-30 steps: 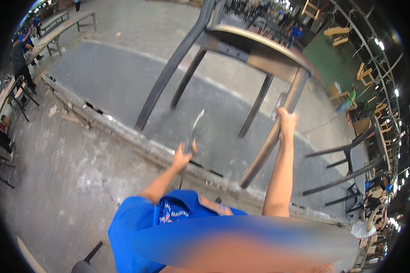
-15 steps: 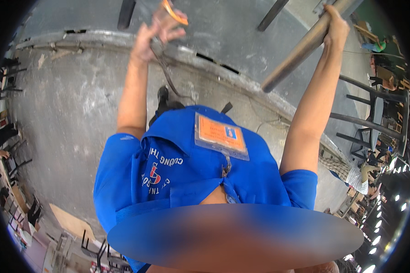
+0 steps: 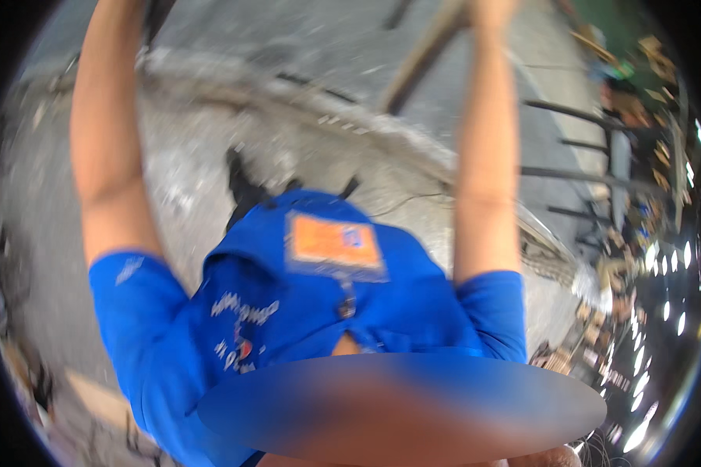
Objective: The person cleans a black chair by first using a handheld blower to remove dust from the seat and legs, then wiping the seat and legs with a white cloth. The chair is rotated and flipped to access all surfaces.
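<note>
Grey platform [image 3: 311, 43] spreads ahead of the hands, with concrete floor [image 3: 187, 156] nearer the body. Just left of the right hand [image 3: 491, 11] slants a wooden leg [image 3: 420, 62]; they meet at the top edge, but blur hides whether the fingers close around it. The left hand has since slipped beyond that edge, so its grip and whatever it works on cannot be told. Farther right of the right hand are another chair's dark legs [image 3: 576, 177].

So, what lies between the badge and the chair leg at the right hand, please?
In the head view: blue shirt, unclear dark tip, grey floor, pale platform edge.
</note>
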Motion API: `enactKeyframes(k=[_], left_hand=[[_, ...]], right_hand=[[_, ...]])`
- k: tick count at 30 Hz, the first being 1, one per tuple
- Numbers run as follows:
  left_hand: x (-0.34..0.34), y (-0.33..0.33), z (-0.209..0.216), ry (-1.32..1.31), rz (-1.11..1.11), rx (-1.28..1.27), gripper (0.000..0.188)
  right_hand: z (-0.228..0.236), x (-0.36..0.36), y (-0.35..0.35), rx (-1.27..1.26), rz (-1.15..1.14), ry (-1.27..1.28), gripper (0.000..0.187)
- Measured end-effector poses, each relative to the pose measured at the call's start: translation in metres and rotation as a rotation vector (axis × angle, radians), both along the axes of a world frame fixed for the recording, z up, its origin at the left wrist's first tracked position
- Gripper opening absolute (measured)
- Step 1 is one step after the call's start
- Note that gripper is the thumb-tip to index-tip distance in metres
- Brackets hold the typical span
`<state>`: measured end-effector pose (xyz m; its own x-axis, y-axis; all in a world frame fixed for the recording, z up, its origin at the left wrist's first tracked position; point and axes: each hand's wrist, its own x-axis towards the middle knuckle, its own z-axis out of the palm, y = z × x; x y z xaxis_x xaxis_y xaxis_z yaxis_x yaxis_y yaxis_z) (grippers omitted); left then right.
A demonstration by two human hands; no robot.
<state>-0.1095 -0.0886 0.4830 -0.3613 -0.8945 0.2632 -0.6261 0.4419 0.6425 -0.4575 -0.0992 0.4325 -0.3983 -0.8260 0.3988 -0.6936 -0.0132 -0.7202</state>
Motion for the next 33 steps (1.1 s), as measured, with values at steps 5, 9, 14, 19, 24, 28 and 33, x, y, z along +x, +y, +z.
enactKeyframes(k=[5, 9, 14, 19, 24, 28, 33], left_hand=[[-0.012, 0.045, -0.059, 0.114, 0.143, 0.134, 0.051], [-0.009, 0.096, -0.099, 0.247, 0.01, 0.422, 0.056], [-0.034, 0.114, -0.155, 0.41, -0.031, 0.327, 0.037], [-0.047, 0.074, -0.264, 0.411, 0.471, 0.603, 0.059], [-0.11, 0.064, -0.391, 0.437, 0.615, 0.132, 0.048], [-0.122, 0.06, -0.425, 0.314, 0.586, 0.16, 0.048], [-0.086, 0.087, -0.432, 0.728, 0.485, 0.058, 0.049]], right_hand=[[-0.009, 0.015, 0.007, 0.038, 0.042, -0.199, 0.046], [0.0, 0.015, -0.014, -0.004, -0.02, -0.146, 0.043], [-0.001, 0.004, -0.032, -0.011, -0.008, 0.034, 0.047], [-0.007, 0.001, -0.03, -0.085, 0.076, -0.007, 0.041], [-0.016, -0.002, -0.046, -0.15, -0.004, -0.33, 0.026], [-0.015, -0.012, -0.047, -0.057, 0.049, -0.401, 0.029], [-0.003, -0.02, -0.039, 0.006, -0.137, -0.254, 0.039]])
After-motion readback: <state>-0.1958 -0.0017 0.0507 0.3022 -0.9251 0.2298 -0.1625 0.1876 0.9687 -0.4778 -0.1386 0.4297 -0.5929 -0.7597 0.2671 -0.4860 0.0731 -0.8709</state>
